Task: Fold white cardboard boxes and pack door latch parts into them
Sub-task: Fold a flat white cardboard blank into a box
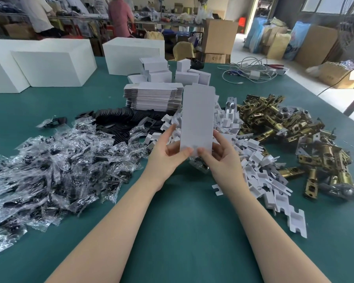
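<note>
We hold the flat box upright above the bench, left hand and right hand both pinching its bottom edge. Uneven thumb pressure could crease it crookedly or let it slip.

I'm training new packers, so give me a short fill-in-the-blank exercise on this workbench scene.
1. The left hand and right hand together hold one flat white cardboard box blank by its ____ end.
2. The pile of brass-coloured metal door latches lies on the person's ____ side.
3. The clear plastic bags of black parts lie on a ____ table covering.
4. The stack of unfolded white box blanks sits ____ the held blank.

Missing words: lower; right; green; behind
</note>
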`<state>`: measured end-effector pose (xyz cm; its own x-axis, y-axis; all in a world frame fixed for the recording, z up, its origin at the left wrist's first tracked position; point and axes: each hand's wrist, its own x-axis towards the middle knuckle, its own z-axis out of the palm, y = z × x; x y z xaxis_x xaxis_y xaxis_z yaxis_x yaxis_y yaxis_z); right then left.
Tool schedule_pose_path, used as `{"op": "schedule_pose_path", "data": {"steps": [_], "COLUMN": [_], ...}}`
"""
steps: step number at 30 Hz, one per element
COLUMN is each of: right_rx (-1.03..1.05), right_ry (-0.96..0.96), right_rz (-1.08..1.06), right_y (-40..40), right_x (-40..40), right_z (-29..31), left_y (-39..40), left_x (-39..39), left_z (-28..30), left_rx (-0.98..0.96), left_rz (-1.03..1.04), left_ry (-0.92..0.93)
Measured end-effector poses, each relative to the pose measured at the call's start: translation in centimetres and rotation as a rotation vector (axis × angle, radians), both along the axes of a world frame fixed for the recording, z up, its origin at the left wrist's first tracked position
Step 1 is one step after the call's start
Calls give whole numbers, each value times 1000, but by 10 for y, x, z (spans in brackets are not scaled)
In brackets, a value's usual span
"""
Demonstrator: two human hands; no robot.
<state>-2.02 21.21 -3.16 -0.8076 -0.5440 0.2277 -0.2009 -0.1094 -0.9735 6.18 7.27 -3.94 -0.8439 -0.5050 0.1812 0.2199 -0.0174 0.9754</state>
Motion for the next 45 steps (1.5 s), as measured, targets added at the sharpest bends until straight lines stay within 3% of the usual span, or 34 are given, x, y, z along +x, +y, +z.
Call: {"op": "schedule_pose_path", "data": {"steps": [8,11,16,22,26,29,32,34,37,38,40,42,45], "right_rx": [142,216,208,165,140,178,353,413,270,307,636,1143,1721], "right_ry": [122,277,453,154,52,178,396,535,477,482,609,712,650], "right_rz": [-41,-100,141,95,90,61,60,-80,-349,-389,-372,-292,-82], "right_y": [-1,-1,-4,-2,0,3,7,9,22,31,59,96,148], "right_x": [1,7,20,9,5,2,2,2,-11,-22,-48,-70,-85], "right_z": [-2,0,1,2,0,1,6,15,48,58,74,80,73], "left_y": [-6,1,7,1,5,-1,-6,-6,-5,-5,-2,0,1], "left_x": [2,1,2,6,6,6,7,8,9,9,9,8,7], "left_z": [-2,1,5,11,12,13,13,13,11,10,9,10,11], "left_rx": [-113,-60,93,266,104,5,-47,-86,-153,-162,-150,-121,-106], "left_rz": [-46,-52,-109,-123,-99,-8,17,23,26,33,57,63,53], "left_ry": [-54,-9,43,14,-14,70,82,66,51,54,71,75,84]}}
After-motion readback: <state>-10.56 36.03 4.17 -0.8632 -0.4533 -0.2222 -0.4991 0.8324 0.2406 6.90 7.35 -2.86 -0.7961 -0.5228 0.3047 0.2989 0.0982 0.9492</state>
